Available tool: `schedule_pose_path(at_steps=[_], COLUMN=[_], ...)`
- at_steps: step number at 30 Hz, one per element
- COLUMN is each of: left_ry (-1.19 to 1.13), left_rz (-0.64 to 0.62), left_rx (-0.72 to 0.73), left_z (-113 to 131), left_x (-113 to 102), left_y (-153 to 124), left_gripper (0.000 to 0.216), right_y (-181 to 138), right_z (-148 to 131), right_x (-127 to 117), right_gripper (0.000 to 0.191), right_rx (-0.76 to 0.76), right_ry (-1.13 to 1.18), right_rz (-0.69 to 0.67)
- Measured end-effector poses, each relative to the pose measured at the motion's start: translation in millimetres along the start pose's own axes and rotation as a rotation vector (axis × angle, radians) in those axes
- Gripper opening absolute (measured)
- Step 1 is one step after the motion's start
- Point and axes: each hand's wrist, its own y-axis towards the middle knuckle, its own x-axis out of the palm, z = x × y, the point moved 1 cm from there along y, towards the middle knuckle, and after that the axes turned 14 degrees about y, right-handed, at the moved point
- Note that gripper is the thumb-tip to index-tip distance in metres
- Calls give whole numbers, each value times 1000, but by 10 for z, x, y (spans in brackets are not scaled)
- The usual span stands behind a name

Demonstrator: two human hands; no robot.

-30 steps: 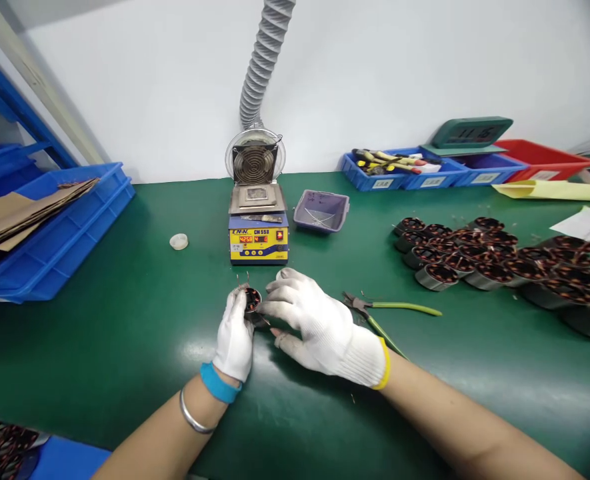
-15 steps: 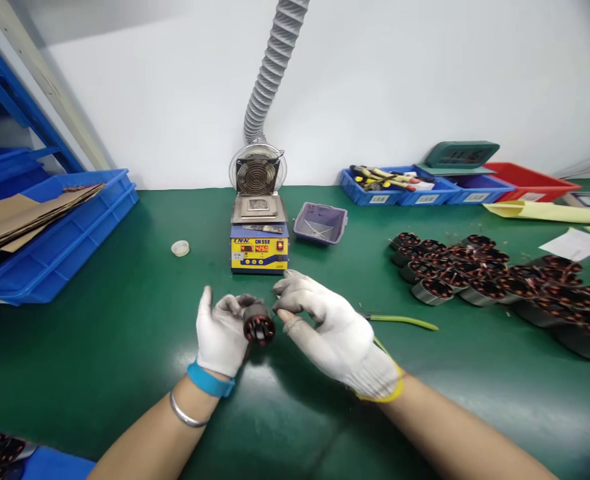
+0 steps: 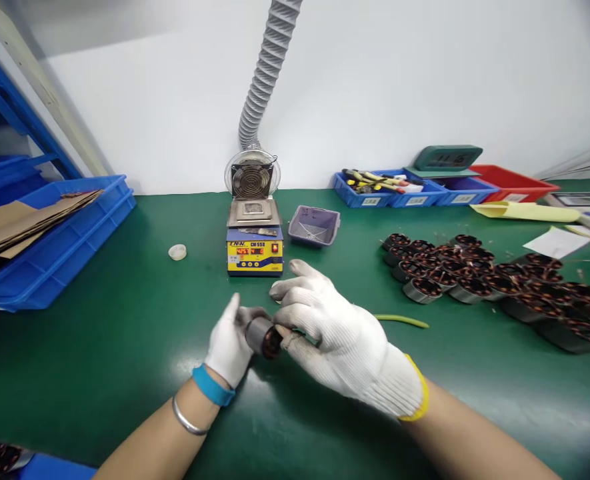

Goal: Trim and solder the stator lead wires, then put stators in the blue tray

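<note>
Both hands wear white knit gloves. My left hand (image 3: 231,343) grips a small dark motor stator (image 3: 263,337) with copper windings, held on its side just above the green mat (image 3: 125,320). My right hand (image 3: 335,333) is closed against the stator's right end, fingers curled over it. A yellow-and-blue solder pot (image 3: 253,250) with a lit red display stands just beyond the hands. Green-handled pliers (image 3: 402,321) lie behind my right hand, partly hidden.
Several wound stators (image 3: 475,277) lie grouped at the right. A small purple tray (image 3: 313,227) sits beside the solder pot, a white cap (image 3: 177,251) to its left. A blue crate with cardboard (image 3: 49,247) is at left. Tool bins (image 3: 375,187) line the back wall.
The stator was lifted from upright on the mat and turned onto its side. My right hand closed in over its right end, covering more of the pliers.
</note>
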Motion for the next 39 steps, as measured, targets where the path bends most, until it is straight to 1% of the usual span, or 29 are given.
schedule_pose_path(at_steps=[2, 3, 4, 5, 6, 7, 9, 11, 12, 13, 14, 15, 16, 17, 18, 19, 21, 22, 23, 25, 27, 28, 29, 31, 32, 34, 36, 37, 39], left_ry=[27, 35, 40, 39, 35, 29, 37, 69, 82, 93, 104, 119, 141, 170, 201, 229, 265, 264, 249, 200, 150, 121, 82, -13, -52, -80, -29, 24, 181], left_rz=[-290, -418, -491, -501, -444, -357, -183, -72, -38, -17, 0, 17, 37, 56, 72, 79, 75, 82, 94, 118, 123, 116, 116, 152, 185, 253, 282, 272, 210], left_rx=[-174, -219, -216, -166, -83, 11, 168, 252, 275, 286, 295, 311, 334, 358, 382, 401, 422, 427, 430, 434, 431, 427, 423, 419, 418, 415, 388, 362, 301], left_z=[-72, -102, -119, -123, -115, -100, -69, -59, -62, -69, -76, -83, -86, -86, -84, -80, -72, -68, -64, -52, -30, -14, 5, 42, 55, 60, 29, 1, -67], left_x=[36, 58, 77, 91, 99, 102, 98, 90, 87, 85, 84, 86, 90, 94, 99, 103, 100, 90, 74, 30, -16, -36, -55, -88, -103, -126, -128, -118, -74], left_y=[-16, -40, -67, -91, -108, -120, -126, -111, -99, -88, -78, -71, -67, -67, -68, -70, -73, -73, -70, -61, -47, -39, -30, -9, 3, 29, 48, 52, 39], left_gripper=[47, 50, 49, 47, 44, 41, 38, 36, 35, 35, 35, 36, 36, 37, 37, 37, 38, 39, 40, 37, 25, 19, 16, 18, 19, 22, 24, 26, 28], right_y=[-9, -21, -35, -51, -64, -76, -95, -117, -131, -149, -174, -207, -246, -288, -328, -363, -404, -407, -397, -353, -294, -265, -240, -207, -203, -216, -248, -267, -308], right_z=[23, 41, 63, 85, 108, 131, 181, 227, 248, 270, 294, 321, 349, 378, 403, 424, 449, 449, 438, 387, 321, 298, 288, 324, 373, 518, 692, 777, 921], right_x=[36, 55, 68, 72, 63, 39, -44, -122, -131, -106, -44, 54, 179, 317, 451, 566, 707, 726, 716, 636, 527, 477, 431, 347, 303, 200, 92, 45, -12], right_gripper=[11, 10, 10, 10, 10, 10, 10, 13, 14, 12, 4, 11, 29, 47, 58, 61, 56, 54, 53, 53, 52, 51, 51, 52, 52, 50, 49, 49, 53], right_rx=[-2, -5, -6, -2, 16, 60, 207, 325, 357, 375, 392, 407, 415, 411, 368, 323, 275, 304, 371, 587, 782, 840, 867, 873, 886, 960, 1050, 1079, 1100], right_ry=[25, 38, 54, 84, 134, 196, 322, 375, 359, 317, 255, 187, 126, 80, 65, 64, 105, 137, 174, 227, 229, 217, 204, 181, 165, 118, 89, 87, 102], right_rz=[-14, -13, -4, 13, 48, 107, 281, 454, 476, 444, 369, 271, 178, 116, 101, 125, 177, 175, 140, 14, -99, -128, -139, -125, -115, -99, -99, -105, -121])
